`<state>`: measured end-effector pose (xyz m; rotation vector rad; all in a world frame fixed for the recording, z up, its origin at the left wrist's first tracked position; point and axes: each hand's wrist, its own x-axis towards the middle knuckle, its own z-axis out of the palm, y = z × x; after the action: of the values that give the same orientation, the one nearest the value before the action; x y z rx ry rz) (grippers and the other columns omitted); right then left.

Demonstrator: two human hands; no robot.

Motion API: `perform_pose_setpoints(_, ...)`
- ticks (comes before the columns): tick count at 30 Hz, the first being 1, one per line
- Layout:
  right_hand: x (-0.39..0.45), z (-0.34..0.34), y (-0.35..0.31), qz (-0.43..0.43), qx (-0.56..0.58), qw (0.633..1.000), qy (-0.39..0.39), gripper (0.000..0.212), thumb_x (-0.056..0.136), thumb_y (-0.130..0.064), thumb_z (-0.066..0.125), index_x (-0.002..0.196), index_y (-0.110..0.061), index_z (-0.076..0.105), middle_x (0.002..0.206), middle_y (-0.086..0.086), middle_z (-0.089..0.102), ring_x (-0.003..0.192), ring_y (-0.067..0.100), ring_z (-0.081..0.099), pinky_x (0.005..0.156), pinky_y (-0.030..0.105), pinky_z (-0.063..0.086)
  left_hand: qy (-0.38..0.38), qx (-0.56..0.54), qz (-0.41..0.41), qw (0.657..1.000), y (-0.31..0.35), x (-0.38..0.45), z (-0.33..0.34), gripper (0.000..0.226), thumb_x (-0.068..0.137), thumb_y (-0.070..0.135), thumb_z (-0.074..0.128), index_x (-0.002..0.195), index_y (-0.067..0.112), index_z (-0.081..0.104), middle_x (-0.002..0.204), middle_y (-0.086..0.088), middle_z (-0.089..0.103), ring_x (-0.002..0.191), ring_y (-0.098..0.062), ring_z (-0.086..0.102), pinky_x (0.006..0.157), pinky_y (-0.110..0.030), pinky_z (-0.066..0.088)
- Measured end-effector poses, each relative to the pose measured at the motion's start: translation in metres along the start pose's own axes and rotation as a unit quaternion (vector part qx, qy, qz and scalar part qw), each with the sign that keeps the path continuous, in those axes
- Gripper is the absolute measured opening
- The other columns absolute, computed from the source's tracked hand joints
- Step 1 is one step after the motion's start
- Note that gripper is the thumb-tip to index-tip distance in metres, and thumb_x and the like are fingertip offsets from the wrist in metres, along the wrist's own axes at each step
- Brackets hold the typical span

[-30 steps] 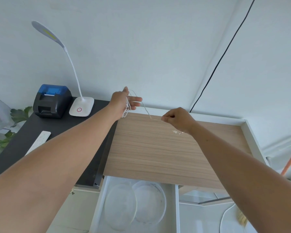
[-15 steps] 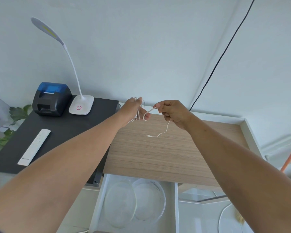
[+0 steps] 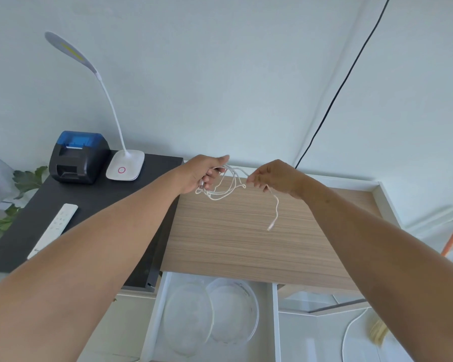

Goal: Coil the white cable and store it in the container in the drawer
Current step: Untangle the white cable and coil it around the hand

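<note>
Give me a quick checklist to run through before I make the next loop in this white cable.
1. Coil held: left hand grips several loops of the white cable. Ok.
2. Feed strand held: right hand pinches it near the coil. Ok.
3. Loose tail: it hangs free below the right hand, its plug above the wooden top, not yet wound. Not ok.
4. Loops tidy: they look uneven. Cannot tell if tangled.
5. Drawer open: ok.
6. Container ready: clear and round, lid apparently off beside it. Ok.
</note>
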<state>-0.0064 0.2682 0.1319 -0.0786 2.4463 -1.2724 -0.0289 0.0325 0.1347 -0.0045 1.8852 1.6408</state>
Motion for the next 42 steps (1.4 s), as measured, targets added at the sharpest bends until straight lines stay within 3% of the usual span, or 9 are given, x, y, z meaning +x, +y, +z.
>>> perform_pose_setpoints(3,-0.003,-0.008,-0.002,0.004,-0.118,0.993,-0.014,0.005,0.083,-0.036,0.077,0.078,-0.035,0.075,0.081,-0.02,0.068,0.079,-0.003,0.057,0.069,0.02,0.041,-0.025,0.024,0.009,0.999,0.0,0.0,-0.008,0.017,0.092,0.02,0.067,0.087,0.007,0.058,0.055,0.003,0.022,0.045,-0.01,0.021,0.046,-0.024,0.024)
perform_pose_setpoints(5,-0.002,-0.009,-0.003,0.0,-0.131,0.991,-0.02,0.005,0.082,-0.036,0.077,0.08,-0.031,0.077,0.072,-0.018,0.067,0.066,-0.004,0.056,0.062,0.017,0.042,-0.026,0.015,0.008,1.0,0.001,0.001,-0.01,0.019,0.089,0.019,0.071,0.077,0.01,0.06,0.056,0.003,0.022,0.047,-0.01,0.02,0.042,-0.021,0.026)
perform_pose_setpoints(9,-0.005,-0.01,-0.004,-0.011,0.094,0.995,-0.026,0.015,0.091,-0.013,0.069,0.09,0.001,0.075,0.073,0.008,0.069,0.055,0.011,0.058,0.054,0.022,0.049,-0.026,-0.035,0.015,0.999,0.003,0.004,-0.011,0.02,0.089,0.026,0.071,0.075,0.017,0.06,0.058,0.006,0.026,0.048,-0.008,0.022,0.041,-0.019,0.024)
perform_pose_setpoints(14,-0.01,-0.001,-0.002,0.002,0.35,0.936,-0.041,0.016,0.098,-0.005,0.055,0.093,0.001,0.068,0.071,0.004,0.066,0.053,0.009,0.058,0.046,0.019,0.048,-0.044,-0.114,0.034,0.992,0.0,0.005,-0.014,0.024,0.096,0.033,0.06,0.083,0.013,0.058,0.067,0.002,0.053,0.047,-0.006,0.037,0.043,-0.018,0.031)
perform_pose_setpoints(22,-0.01,0.033,0.006,0.04,0.525,0.85,0.001,0.019,0.099,0.0,0.05,0.091,0.006,0.065,0.072,0.012,0.072,0.068,0.02,0.075,0.061,0.021,0.06,-0.038,-0.243,0.002,0.969,-0.009,0.003,-0.006,0.035,0.103,0.032,0.046,0.076,0.012,0.056,0.078,-0.013,0.075,0.066,-0.024,0.072,0.062,-0.033,0.059)
perform_pose_setpoints(26,-0.007,0.048,0.01,0.046,0.553,0.831,0.032,0.018,0.098,0.002,0.05,0.089,0.008,0.065,0.074,0.015,0.073,0.072,0.025,0.076,0.063,0.023,0.06,-0.024,-0.329,-0.007,0.944,-0.012,0.005,0.004,0.039,0.103,0.034,0.044,0.073,0.011,0.053,0.055,-0.006,0.064,0.054,-0.023,0.067,0.065,-0.035,0.059)
perform_pose_setpoints(31,-0.01,0.058,0.016,0.052,0.502,0.863,0.018,0.015,0.098,-0.003,0.054,0.093,0.007,0.065,0.077,0.016,0.072,0.071,0.023,0.075,0.063,0.024,0.06,-0.047,-0.355,-0.012,0.934,-0.011,0.006,0.011,0.037,0.102,0.036,0.044,0.073,0.013,0.046,0.037,0.007,0.03,0.03,-0.009,0.03,0.038,-0.02,0.033)
perform_pose_setpoints(36,-0.015,0.067,0.012,0.061,0.391,0.918,-0.011,0.025,0.097,-0.022,0.06,0.109,-0.001,0.065,0.102,0.015,0.064,0.076,0.025,0.07,0.059,0.032,0.058,-0.138,-0.371,-0.031,0.918,-0.012,0.005,0.008,0.047,0.099,0.045,0.045,0.062,0.016,0.048,0.034,0.007,0.031,0.025,-0.007,0.024,0.029,-0.021,0.022)
perform_pose_setpoints(42,-0.02,0.065,0.011,0.043,0.408,0.908,-0.083,0.028,0.098,-0.026,0.056,0.119,-0.009,0.064,0.104,0.01,0.067,0.071,0.017,0.061,0.051,0.026,0.049,-0.186,-0.373,-0.053,0.908,-0.014,0.007,0.004,0.058,0.098,0.054,0.042,0.054,0.017,0.05,0.032,0.007,0.033,0.032,-0.007,0.013,0.028,-0.02,0.023)
